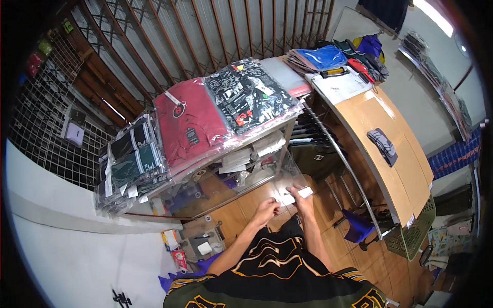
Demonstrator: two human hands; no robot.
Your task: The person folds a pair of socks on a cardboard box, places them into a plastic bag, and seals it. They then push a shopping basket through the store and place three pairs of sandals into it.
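Note:
In front of my chest I hold a clear plastic bag (294, 174), spread out between my two hands. My left hand (266, 212) is closed in a pinch at the bag's near left edge. My right hand (302, 201) grips its near right side, thumb on top. A small white card (305, 192) shows at the right fingertips, and another white patch lies between the hands. Beyond the bag, dark clothes (314, 158) hang on a rail.
A glass case left of centre carries a packed red shirt (189, 118), a black patterned shirt (251, 95) and folded dark packs (134, 161). To the right, a cardboard-topped counter (398, 149) holds a folded grey cloth (382, 146). A metal rail (349, 169) runs along its near side.

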